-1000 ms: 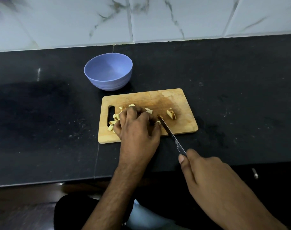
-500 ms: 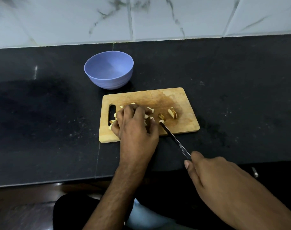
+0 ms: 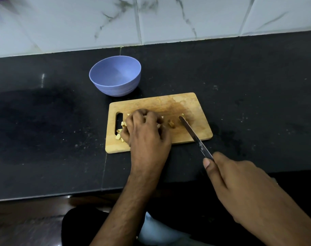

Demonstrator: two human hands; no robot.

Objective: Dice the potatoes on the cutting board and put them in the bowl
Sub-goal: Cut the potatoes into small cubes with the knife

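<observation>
A wooden cutting board point(image 3: 200, 128) lies on the black counter. My left hand point(image 3: 145, 132) is cupped, fingers curled, over a pile of diced potato pieces point(image 3: 119, 134) at the board's left side; most of the pile is hidden under it. One loose potato piece point(image 3: 171, 123) lies mid-board and another point(image 3: 183, 115) sits by the knife tip. My right hand point(image 3: 239, 183) grips the handle of a knife point(image 3: 192, 133), whose blade reaches over the board's right part. The blue bowl point(image 3: 115, 86) stands behind the board's left end, with nothing seen inside.
The black counter point(image 3: 44, 130) stretches far to the left and right of the board. A marble-tiled wall point(image 3: 168, 20) rises behind it. The counter's front edge runs below my forearms.
The knife has swung right, from beside my left hand to the loose pieces on the board's right part. My left hand has stayed curled over the pile.
</observation>
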